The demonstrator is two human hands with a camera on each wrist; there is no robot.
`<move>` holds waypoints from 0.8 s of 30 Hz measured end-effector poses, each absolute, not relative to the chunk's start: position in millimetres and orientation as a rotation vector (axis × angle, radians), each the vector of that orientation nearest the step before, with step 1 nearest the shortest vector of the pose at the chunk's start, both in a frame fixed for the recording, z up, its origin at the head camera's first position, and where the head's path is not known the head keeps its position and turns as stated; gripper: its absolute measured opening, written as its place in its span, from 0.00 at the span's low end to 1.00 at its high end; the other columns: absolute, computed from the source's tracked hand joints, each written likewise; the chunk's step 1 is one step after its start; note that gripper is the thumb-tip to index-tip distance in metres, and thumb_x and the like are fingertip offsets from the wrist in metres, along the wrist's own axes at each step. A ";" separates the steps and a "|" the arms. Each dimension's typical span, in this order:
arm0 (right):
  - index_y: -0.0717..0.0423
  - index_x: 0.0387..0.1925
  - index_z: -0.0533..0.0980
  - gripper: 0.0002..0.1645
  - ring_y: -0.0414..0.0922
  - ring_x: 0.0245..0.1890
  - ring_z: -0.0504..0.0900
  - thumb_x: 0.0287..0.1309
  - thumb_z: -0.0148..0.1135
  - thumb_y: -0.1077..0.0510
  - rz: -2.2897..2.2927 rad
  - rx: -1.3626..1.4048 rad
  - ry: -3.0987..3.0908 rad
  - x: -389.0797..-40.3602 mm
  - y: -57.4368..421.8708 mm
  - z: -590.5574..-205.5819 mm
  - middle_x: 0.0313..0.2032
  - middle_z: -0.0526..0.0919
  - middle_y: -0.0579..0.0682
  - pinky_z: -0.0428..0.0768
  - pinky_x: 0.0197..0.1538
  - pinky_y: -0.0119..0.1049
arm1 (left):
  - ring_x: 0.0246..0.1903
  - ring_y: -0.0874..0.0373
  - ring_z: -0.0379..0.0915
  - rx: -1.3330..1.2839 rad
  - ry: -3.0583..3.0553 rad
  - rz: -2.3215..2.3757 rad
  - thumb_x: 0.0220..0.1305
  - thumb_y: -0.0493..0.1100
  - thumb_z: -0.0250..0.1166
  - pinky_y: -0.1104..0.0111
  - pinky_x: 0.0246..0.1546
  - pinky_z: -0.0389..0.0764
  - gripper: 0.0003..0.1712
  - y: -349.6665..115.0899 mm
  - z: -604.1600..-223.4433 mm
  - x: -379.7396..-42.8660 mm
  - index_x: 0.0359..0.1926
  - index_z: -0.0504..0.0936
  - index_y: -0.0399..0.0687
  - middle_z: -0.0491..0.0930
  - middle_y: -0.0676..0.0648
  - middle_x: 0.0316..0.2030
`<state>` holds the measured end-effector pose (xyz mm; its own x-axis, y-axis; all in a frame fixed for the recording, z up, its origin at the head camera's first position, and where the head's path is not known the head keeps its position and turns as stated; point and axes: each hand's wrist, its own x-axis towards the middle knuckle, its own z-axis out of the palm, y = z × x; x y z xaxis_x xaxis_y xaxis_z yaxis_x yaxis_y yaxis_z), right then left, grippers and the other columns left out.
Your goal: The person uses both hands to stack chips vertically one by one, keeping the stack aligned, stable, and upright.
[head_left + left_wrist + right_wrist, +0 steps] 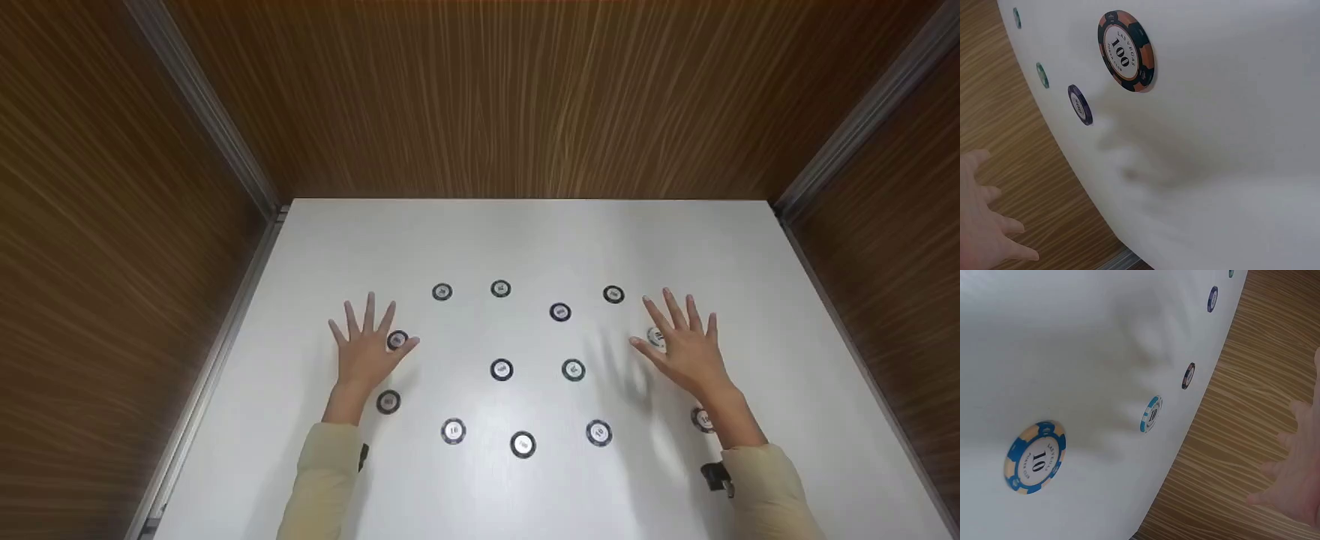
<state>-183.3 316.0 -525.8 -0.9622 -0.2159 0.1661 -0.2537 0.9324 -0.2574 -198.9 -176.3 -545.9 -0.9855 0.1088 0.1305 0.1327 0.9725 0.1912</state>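
My left hand (365, 356) hovers over the left part of the white table, fingers spread and holding nothing. A poker chip (397, 340) lies beneath it between thumb and forefinger, and an orange-and-black 100 chip (1126, 52) lies nearer the wrist. On the right, my right hand (688, 354) is likewise raised with spread fingers. Partly hidden under it is a white-and-blue 10 chip (1151, 414). A blue-and-cream 10 chip (1035, 457) lies close to the right forearm. Both hands cast shadows on the tabletop, apart from the chips.
Several more chips lie flat and scattered between the hands, among them a green-edged chip (574, 370) and a dark-edged chip (523, 445). The white table (480, 240) is bounded by a wood-grain back panel (480, 97) and side panels with metal rails.
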 end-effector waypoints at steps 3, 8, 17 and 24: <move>0.46 0.70 0.51 0.44 0.65 0.66 0.40 0.58 0.49 0.33 0.422 0.356 -2.962 -181.1 314.4 -526.6 0.69 0.45 0.59 0.34 0.59 0.67 | 0.65 0.32 0.32 -0.189 -2.987 -0.332 0.56 0.74 0.47 0.36 0.57 0.32 0.47 -172.9 -546.4 -197.4 0.69 0.57 0.53 0.42 0.39 0.69; 0.47 0.69 0.53 0.43 0.64 0.66 0.40 0.58 0.50 0.34 0.462 0.360 -2.965 -175.7 310.6 -530.5 0.69 0.46 0.59 0.38 0.59 0.68 | 0.65 0.33 0.32 -0.217 -2.957 -0.394 0.57 0.71 0.49 0.36 0.57 0.34 0.45 -163.7 -544.3 -189.6 0.68 0.58 0.53 0.44 0.40 0.69; 0.51 0.69 0.54 0.43 0.64 0.65 0.44 0.59 0.50 0.36 0.531 0.361 -2.994 -157.4 295.0 -537.4 0.68 0.49 0.60 0.43 0.60 0.65 | 0.66 0.39 0.38 -0.254 -2.846 -0.588 0.59 0.67 0.52 0.43 0.62 0.37 0.41 -139.8 -541.2 -164.8 0.67 0.62 0.50 0.50 0.43 0.68; 0.53 0.68 0.55 0.42 0.63 0.65 0.47 0.59 0.50 0.37 0.554 0.378 -3.010 -141.5 277.2 -542.4 0.67 0.52 0.61 0.46 0.62 0.61 | 0.66 0.45 0.42 -0.285 -2.771 -0.796 0.59 0.59 0.59 0.50 0.63 0.45 0.35 -113.7 -544.2 -136.6 0.65 0.65 0.50 0.54 0.47 0.67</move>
<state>-141.5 277.2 -542.4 -0.9683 -0.2288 0.1006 -0.2496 0.9054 -0.3434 -136.6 -113.7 -544.2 -0.9512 0.1189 0.2849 0.2519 0.8322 0.4940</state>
